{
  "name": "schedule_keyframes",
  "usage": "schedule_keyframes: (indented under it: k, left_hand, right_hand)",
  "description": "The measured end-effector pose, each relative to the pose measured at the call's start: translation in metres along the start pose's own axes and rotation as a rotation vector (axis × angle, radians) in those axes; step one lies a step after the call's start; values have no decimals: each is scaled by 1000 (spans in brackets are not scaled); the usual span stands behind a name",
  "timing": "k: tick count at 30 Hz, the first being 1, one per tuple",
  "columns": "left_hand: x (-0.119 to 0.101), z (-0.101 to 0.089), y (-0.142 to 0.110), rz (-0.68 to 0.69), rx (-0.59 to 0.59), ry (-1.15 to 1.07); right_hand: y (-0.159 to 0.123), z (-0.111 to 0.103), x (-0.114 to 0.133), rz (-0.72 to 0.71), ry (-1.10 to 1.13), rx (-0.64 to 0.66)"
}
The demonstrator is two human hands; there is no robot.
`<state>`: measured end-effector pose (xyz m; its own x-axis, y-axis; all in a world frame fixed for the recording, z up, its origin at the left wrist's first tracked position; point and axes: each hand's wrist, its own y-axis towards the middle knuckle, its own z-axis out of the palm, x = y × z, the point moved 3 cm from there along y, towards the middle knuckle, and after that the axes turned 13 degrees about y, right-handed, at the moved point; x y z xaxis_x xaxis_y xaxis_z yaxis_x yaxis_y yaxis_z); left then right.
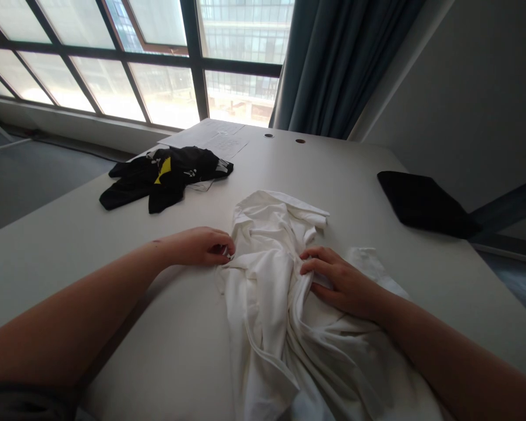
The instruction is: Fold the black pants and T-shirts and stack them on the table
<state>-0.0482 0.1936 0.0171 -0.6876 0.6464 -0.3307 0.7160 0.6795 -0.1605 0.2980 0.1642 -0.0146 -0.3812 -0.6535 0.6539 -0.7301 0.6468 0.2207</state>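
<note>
A crumpled white garment [272,280] lies on the table in front of me, with long folds running toward my body and a folded edge at its far end. My left hand [206,245] is at its left side, fingers curled and pinching a bit of the fabric's edge. On the right, my right hand [335,280] grips a raised fold of the cloth, its fingers bent over it. Part of the garment spreads out beneath my right forearm, which hides some of it. Whether it is a shirt or another top I cannot tell.
A black garment with yellow and white marks [170,175] lies at the back left of the white table [158,327]. Paper sheets [214,137] lie behind it. A flat black object [425,204] sits at the right edge. Windows and a blue-grey curtain [333,64] stand beyond.
</note>
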Motion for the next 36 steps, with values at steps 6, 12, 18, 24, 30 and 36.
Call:
schedule_keyframes:
  k: [6, 12, 18, 24, 30, 36]
  left_hand:
    - [7, 3, 0, 29, -25, -29]
    - [4, 5, 2, 51, -66, -18]
    - [-3, 8, 1, 78, -290, 93]
    - [0, 13, 5, 181, -248, 75]
    - [3, 12, 6, 190, -212, -37]
    - [0, 8, 3, 222, -168, -66]
  right_hand:
    - [0, -1, 1, -11, -4, -16]
    - [1, -1, 1, -6, -2, -10]
    - [0, -2, 0, 12, 14, -9]
    - [-1, -2, -3, 28, 11, 0]
    - [-1, -2, -3, 39, 19, -4]
    - [0, -2, -2, 25, 3, 6]
